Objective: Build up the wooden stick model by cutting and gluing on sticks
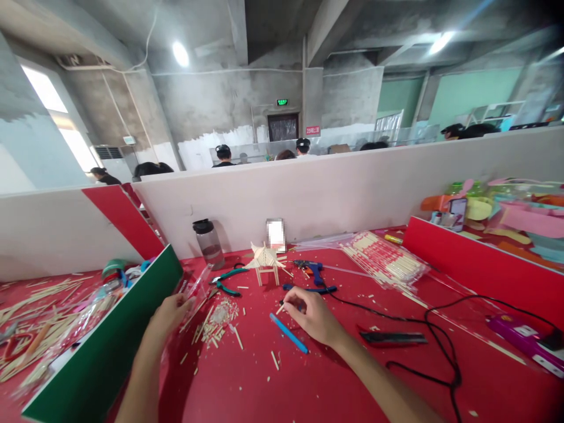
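Note:
My left hand (173, 312) is over a clear plastic bag (199, 289) beside the green divider. Its fingers are curled together, and what they hold, if anything, is hidden. At the table's middle, my right hand (312, 314) pinches a short pale stick piece (281, 308) between thumb and forefinger. Close below it lies a blue pen (288, 333). A small house-like stick model (264, 258) with a pointed roof stands on legs beyond my hands. Between my hands is a pile of cut stick bits (218, 322). Green-handled pliers (227, 282) lie behind the pile.
A blue glue gun (311, 269) and dark-blue-handled pliers (315, 289) lie past my right hand. Its black cord (434, 320) runs right toward a purple power strip (526, 341). A utility knife (392, 337), bagged sticks (385, 258), a water bottle (209, 244) and a green divider (110, 341) surround the workspace.

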A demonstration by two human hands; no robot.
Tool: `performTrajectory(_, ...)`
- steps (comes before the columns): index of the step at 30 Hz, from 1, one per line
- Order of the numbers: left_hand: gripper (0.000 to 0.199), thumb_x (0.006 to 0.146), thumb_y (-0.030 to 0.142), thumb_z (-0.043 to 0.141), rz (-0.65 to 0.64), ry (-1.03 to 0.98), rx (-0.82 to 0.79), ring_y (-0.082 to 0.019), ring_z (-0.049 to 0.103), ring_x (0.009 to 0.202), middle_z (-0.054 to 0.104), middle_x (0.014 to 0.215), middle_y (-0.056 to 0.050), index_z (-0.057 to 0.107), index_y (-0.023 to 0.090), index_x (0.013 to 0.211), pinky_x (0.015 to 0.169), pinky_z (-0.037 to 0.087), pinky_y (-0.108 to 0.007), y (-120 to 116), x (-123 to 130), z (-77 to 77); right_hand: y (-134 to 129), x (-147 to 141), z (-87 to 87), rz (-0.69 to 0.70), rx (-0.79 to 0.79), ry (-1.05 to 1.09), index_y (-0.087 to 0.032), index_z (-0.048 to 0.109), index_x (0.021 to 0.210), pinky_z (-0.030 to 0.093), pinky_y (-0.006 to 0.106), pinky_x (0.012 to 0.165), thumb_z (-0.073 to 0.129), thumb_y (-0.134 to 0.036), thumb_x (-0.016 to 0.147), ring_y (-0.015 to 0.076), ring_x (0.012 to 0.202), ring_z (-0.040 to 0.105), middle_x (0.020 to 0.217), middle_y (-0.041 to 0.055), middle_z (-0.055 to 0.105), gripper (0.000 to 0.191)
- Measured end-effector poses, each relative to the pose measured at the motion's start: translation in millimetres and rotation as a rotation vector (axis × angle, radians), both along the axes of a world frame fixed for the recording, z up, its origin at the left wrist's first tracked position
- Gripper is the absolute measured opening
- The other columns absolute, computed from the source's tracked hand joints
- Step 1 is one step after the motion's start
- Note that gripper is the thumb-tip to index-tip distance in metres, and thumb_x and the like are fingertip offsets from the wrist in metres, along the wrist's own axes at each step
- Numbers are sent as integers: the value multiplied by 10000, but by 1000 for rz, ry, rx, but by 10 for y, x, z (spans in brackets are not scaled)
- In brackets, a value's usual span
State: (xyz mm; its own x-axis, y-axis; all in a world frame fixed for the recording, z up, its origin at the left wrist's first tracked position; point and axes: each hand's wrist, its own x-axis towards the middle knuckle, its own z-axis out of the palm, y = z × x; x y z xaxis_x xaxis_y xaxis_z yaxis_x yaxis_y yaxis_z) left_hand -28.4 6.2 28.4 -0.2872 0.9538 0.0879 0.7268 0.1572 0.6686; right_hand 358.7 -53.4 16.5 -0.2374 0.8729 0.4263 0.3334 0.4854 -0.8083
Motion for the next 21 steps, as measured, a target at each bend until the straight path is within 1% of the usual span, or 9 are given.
performTrajectory(3,322,732,532,578,123,211,-113,-231,628,605,635,585,-22,604,215,683,538,414,-269,-81,-68,96,-2,1,7,2,5,-6,-206,610,851,438,241,659,566,-260,912,150,724,636,789,-2,677,92)
performTrajectory(6,334,786,540,516,229,415,-285,-321,684,754,719,847,-104,634,229,797,590,463,-342,-138,-75,184,-8,-4,21,0,5,-16,-205,607,843,426,232,637,570,-257,909,144,712,634,781,-5,676,93)
performTrajectory(8,299,804,478,505,226,494,-334,-351,684,857,711,1023,-139,643,228,895,631,489,-379,-153,-44,215,-10,-7,30,1,3,-22,-203,604,836,422,230,632,573,-257,908,141,703,629,774,-7,674,95)
performTrajectory(11,316,824,337,480,165,611,-272,-366,643,1022,657,1176,-172,611,211,1081,718,509,-415,-152,8,218,-11,-8,34,2,0,-19,-205,600,839,420,229,628,571,-259,910,140,699,626,772,-8,673,94)
performTrajectory(13,370,833,304,470,146,673,-221,-375,602,1112,627,1225,-184,574,199,1173,776,508,-432,-141,17,189,-10,-6,28,4,0,-17,-206,598,839,420,229,627,567,-262,913,140,699,624,771,-8,670,98)
performTrajectory(15,410,850,340,471,138,679,-222,-386,597,1130,612,1245,-197,551,185,1221,805,506,-442,-122,-5,128,-8,-5,20,8,2,-21,-207,598,837,419,229,626,566,-264,915,140,695,619,766,-9,666,101)
performTrajectory(19,532,859,479,475,152,618,-309,-402,661,1031,607,1251,-238,509,159,1283,766,515,-450,-65,-95,-68,-4,-8,12,6,4,-27,-206,601,841,418,231,625,565,-269,916,141,689,612,767,-6,669,104)
performTrajectory(21,549,853,477,494,131,604,-315,-386,685,995,646,1196,-240,496,152,1295,753,518,-429,-35,-131,-151,-2,-10,13,6,6,-28,-205,600,840,421,233,634,563,-272,917,142,694,615,774,-3,671,108)
